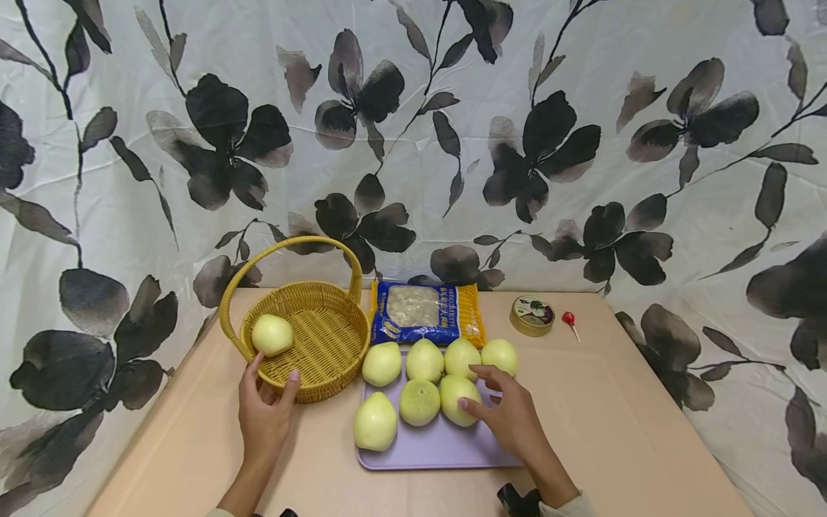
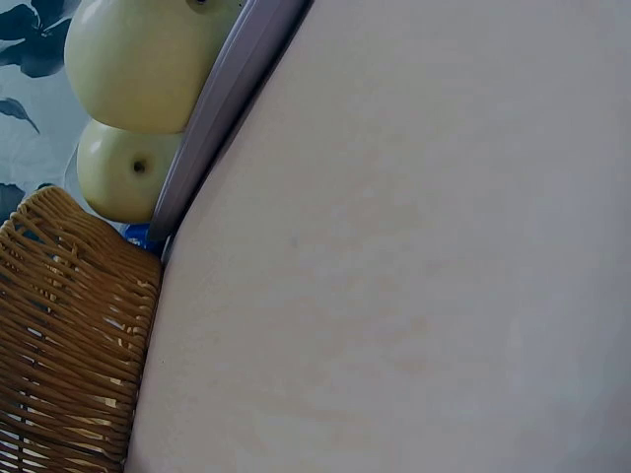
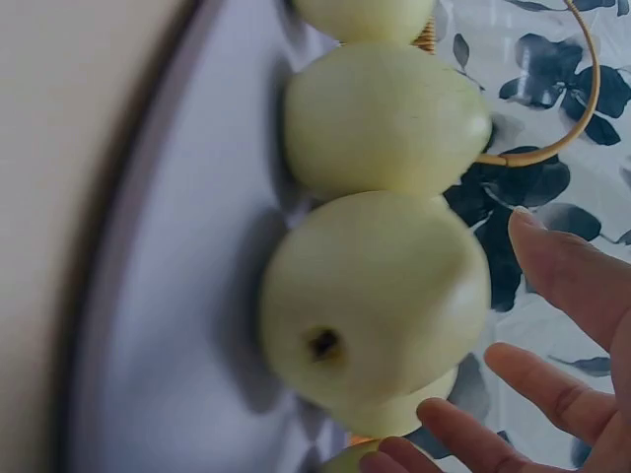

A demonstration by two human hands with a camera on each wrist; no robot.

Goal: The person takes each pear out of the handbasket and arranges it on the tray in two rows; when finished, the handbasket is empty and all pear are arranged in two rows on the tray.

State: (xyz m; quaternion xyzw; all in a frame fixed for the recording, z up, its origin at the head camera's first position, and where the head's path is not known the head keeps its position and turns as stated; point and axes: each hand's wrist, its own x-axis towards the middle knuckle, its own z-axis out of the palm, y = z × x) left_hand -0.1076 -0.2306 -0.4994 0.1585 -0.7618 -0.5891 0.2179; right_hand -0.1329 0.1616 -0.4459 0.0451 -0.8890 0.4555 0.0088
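A single pale yellow-green pear (image 1: 272, 335) lies in the left side of the round wicker basket (image 1: 323, 388), whose arched handle stands up. My left hand (image 1: 266, 413) rests at the basket's near left rim, its index finger and thumb spread apart. Several similar pears sit in two rows on a purple tray (image 1: 439, 452). Over the tray's right side, my right hand (image 1: 510, 409) reaches around the nearest right-hand pear (image 1: 457, 400) with fingers and thumb spread. In the right wrist view, its fingers appear apart from that pear (image 3: 380, 286). The left wrist view does not show the left hand.
Behind the tray lies a blue and orange food packet (image 1: 423, 314). To its right are a round tin (image 1: 533, 316) and a red lollipop (image 1: 571, 325). Floral cloth (image 1: 452, 158) hangs along the table's back and sides.
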